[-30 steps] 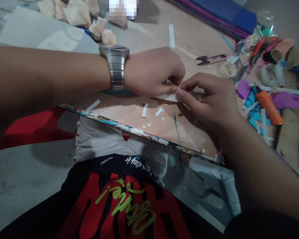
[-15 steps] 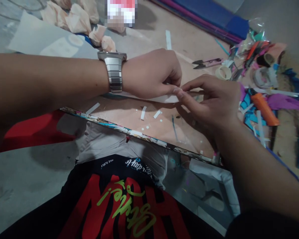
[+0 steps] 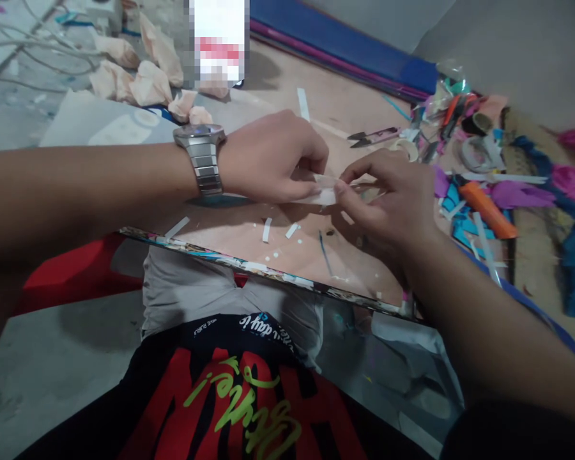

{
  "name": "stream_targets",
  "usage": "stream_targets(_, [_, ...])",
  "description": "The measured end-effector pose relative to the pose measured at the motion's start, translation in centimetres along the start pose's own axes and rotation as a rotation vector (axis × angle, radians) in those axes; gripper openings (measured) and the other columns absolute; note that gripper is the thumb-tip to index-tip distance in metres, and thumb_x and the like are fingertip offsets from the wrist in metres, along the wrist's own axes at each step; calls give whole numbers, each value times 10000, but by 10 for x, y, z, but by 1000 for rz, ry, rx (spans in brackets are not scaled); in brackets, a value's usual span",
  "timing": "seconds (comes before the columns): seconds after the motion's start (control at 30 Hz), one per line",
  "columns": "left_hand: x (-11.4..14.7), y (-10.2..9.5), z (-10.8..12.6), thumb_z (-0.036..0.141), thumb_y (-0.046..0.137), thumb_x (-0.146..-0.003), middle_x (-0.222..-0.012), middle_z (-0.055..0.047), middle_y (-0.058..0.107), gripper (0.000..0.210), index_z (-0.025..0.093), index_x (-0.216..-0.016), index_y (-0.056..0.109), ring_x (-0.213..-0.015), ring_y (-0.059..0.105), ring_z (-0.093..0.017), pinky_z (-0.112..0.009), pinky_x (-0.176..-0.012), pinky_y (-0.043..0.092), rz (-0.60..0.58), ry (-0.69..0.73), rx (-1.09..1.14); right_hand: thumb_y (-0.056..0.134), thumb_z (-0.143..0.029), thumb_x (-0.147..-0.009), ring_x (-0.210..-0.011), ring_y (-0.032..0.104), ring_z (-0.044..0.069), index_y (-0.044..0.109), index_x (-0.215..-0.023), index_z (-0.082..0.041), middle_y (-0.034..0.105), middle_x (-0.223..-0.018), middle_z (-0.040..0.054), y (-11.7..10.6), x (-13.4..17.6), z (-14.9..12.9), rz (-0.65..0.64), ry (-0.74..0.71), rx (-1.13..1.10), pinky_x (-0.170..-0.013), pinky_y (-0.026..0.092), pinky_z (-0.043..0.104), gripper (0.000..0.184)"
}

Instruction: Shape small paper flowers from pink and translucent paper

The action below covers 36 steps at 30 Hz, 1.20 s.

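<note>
Craft workspace. Flat blue-and-purple sheet stack [image 3: 354,48], far edge of peach-coloured surface [image 3: 364,271]. Toward its right edge, pink-handled metal snips [image 3: 374,137] and round translucent tape roll [image 3: 473,157]; near edge, narrow white strips [image 3: 267,230].

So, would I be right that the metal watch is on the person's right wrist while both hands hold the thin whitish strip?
Not quite: the head view shows the metal watch worn on the left, not the right; the left hand and right hand do both hold the thin whitish strip.

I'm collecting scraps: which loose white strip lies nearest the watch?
The leftmost white strip, slanting by the table edge; the others lie farther from the watch.
</note>
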<state>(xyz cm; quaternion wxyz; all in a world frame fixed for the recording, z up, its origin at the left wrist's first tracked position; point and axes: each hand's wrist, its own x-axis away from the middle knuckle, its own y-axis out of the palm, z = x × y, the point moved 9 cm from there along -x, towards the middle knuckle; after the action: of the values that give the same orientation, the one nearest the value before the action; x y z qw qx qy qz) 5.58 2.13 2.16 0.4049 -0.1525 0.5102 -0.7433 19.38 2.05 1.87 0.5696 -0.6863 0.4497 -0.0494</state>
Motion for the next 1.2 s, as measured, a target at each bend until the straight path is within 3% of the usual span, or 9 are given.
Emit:
stream_targets(0.2, [0,1,2,328,554,-868,-786,-73,768,318,180,-956,821,-757,686,-200,-308,-704,399,-32,-13,-33,660,-324,-895,-787,655,251,661,-819,-245,736,-795,54,-1,-2,-5,9,-35,36,-773,477,432,109])
stream_targets(0.43, [-2,-7,-12,306,536,-861,-829,-75,768,319,182,-979,804,-805,689,-219,-322,-726,412,49,-92,-95,661,-293,-842,-797,666,271,627,-786,-258,732,-801,45,-6,-2,5,57,29,39,-769,470,440,74])
stream_targets(0.87, [-2,-10,-12,304,520,-899,-885,-78,758,299,186,-1001,776,-898,679,-233,-335,-799,449,122,-62,-65,648,-295,-849,-799,661,269,643,-799,-267,731,-797,33,-2,-1,5,16,68,12,-785,467,439,58])
stream_targets(1.2, [-2,-18,-14,320,480,-958,-960,-78,747,308,215,-1046,756,-848,602,-216,-386,-777,426,179,-59,-147,643,-284,-835,-779,652,257,615,-779,-252,732,-788,31,-9,-1,11,105,109,14,-730,444,409,70])
